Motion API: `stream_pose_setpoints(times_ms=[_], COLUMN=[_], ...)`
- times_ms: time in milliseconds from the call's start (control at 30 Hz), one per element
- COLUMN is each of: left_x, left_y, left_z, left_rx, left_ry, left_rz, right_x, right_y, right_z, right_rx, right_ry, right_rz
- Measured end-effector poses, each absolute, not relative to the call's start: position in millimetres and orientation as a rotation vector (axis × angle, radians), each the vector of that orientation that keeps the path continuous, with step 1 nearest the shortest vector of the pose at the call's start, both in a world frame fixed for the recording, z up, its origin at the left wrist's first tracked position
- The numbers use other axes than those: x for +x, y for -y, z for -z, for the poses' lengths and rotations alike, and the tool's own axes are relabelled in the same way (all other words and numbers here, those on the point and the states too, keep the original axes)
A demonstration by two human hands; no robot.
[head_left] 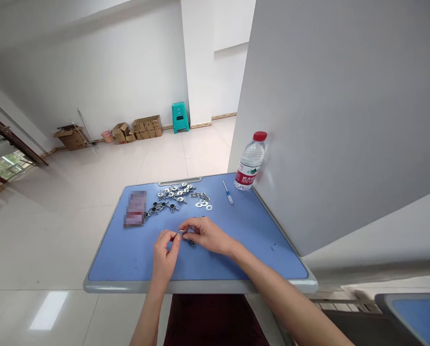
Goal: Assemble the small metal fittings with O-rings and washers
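Observation:
Over the blue desk top (236,250), my left hand (166,250) pinches a small shiny metal piece (181,232) between thumb and fingers. My right hand (207,234) meets it from the other side, its thumb and fingertips closed at the same piece. Fingers cover most of it, so its exact shape is hidden. Just under my right fingertips lies a small dark metal part (191,242). Beyond my hands are a group of silver metal fittings (175,192), several fittings with black round centres (159,206), and flat oval metal plates with holes (202,203).
A screwdriver (228,193) with a clear and blue handle lies at the back right. Near it a red-capped water bottle (250,161) stands against a grey panel (337,120). A blurred flat object (135,208) lies at left. Cardboard boxes (147,128) and a green stool (179,117) stand by the wall.

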State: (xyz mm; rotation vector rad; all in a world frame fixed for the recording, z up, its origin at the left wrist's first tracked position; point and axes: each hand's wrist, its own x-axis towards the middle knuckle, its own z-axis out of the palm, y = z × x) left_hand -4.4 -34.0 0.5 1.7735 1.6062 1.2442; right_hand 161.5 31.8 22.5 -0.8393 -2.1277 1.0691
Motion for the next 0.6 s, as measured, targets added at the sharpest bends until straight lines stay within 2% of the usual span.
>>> stream_pose_setpoints(times_ms=[167, 300, 500, 600], left_x=[-11.6, -15.1, -17.8, -17.1], left_y=[31.3, 28.5, 26.7, 27.8], left_z=[-1.4, 2.3, 6.1, 3.9], left_rx=[1.498, 1.418, 1.387, 1.437], left_ry=[-1.486, -1.430, -1.378, -1.401], left_rz=[-1.241, -1.237, -1.264, -1.252], right_x=[164.0, 162.0, 156.3, 156.0], right_y=[-34.5, -34.1, -27.2, -29.8], right_z=[-12.0, -5.3, -3.1, -0.3], right_rx=[-0.657, -0.603, -0.513, -0.534], right_ry=[2.414, 2.430, 2.446, 2.410], right_rz=[-0.292, 0.100, 0.345, 0.236])
